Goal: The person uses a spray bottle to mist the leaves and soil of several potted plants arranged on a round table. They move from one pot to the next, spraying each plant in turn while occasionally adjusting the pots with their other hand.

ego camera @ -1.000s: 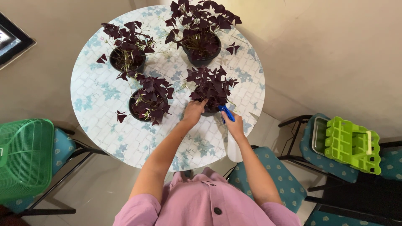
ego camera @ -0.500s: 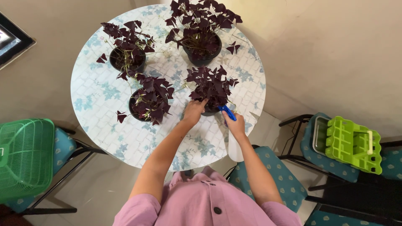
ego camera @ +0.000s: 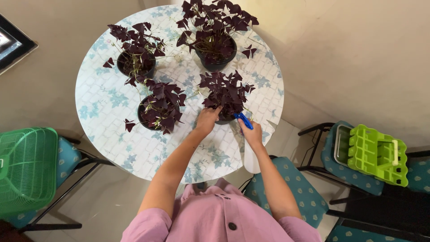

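Spray bottle (ego camera: 249, 152) aimed at the near-right purple oxalis pot (ego camera: 226, 95), nozzle just beside the foliage.

Right hand (ego camera: 252, 135) wrapped around the bottle neck, fingers closed on the blue trigger head (ego camera: 244, 120); bottle long axis running 5 to 11 o'clock, white body hanging past the round table (ego camera: 112, 134) edge. Plant at 11 o'clock from the right fingers, near but apart. Left hand (ego camera: 207, 119) nearer: fingertips curled into the leaves at the plant's 7 o'clock side, touching; grip on a stem not discernible.
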